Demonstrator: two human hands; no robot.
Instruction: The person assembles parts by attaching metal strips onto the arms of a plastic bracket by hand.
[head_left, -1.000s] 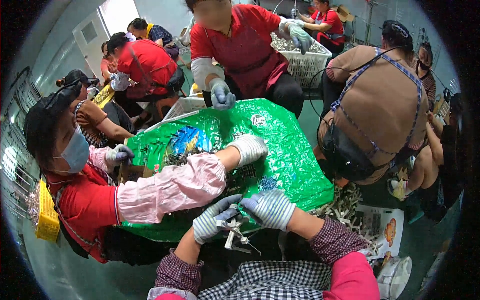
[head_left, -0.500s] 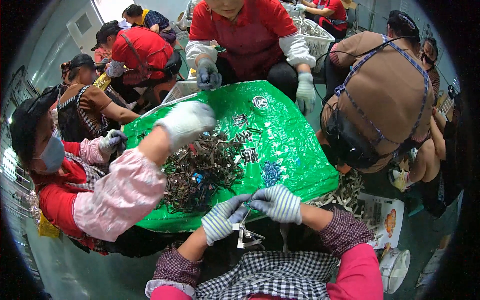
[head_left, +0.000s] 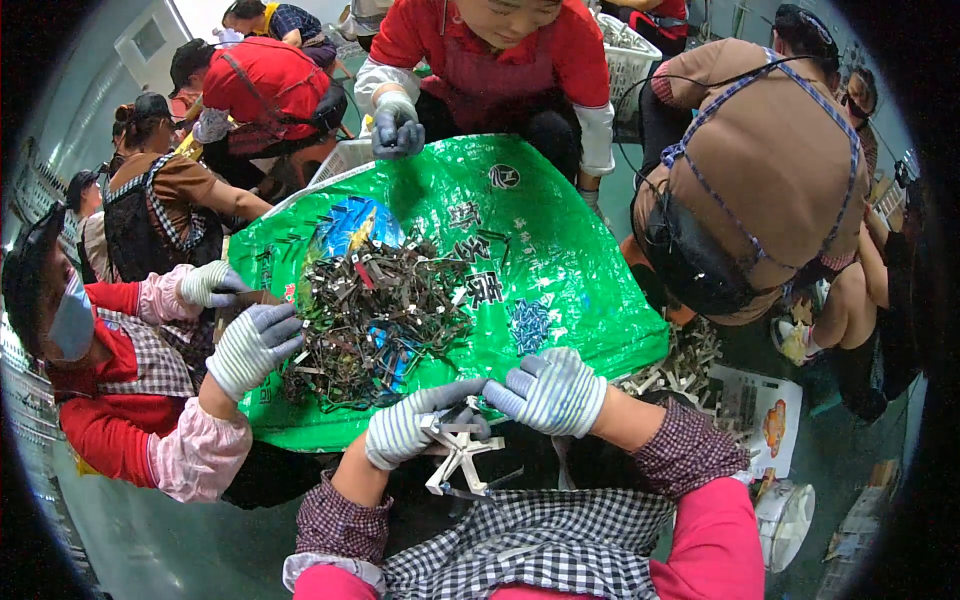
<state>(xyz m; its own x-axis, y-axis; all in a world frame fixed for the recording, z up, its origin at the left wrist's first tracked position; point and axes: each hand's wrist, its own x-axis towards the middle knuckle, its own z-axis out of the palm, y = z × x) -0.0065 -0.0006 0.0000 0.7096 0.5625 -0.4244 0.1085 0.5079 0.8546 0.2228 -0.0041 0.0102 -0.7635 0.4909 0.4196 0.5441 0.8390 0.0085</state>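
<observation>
My left hand (head_left: 420, 425), in a striped knit glove, grips a white plastic piece with several arms (head_left: 460, 458). The piece hangs below my fingers, above my checked apron (head_left: 530, 540). My right hand (head_left: 552, 392), gloved alike, has its fingers closed close to the left fingertips. What it pinches, if anything, is too small to make out. Both hands are at the near edge of a surface covered with green plastic sheet (head_left: 600, 290). Beyond them lie a pile of small blue parts (head_left: 528, 327) and a heap of dark strips and wires (head_left: 385, 305).
A co-worker's gloved hand (head_left: 252, 350) is left of the heap, another's (head_left: 398, 133) at the far edge. A person in brown (head_left: 770, 180) sits at the right. Pale pieces (head_left: 690, 370) lie beyond my right forearm, near a printed sheet (head_left: 765, 420) and a white bucket (head_left: 785, 520).
The white piece has turned, so its arms now spread open to view. The left co-worker's hand has drawn back from over the heap. The person opposite leans farther in.
</observation>
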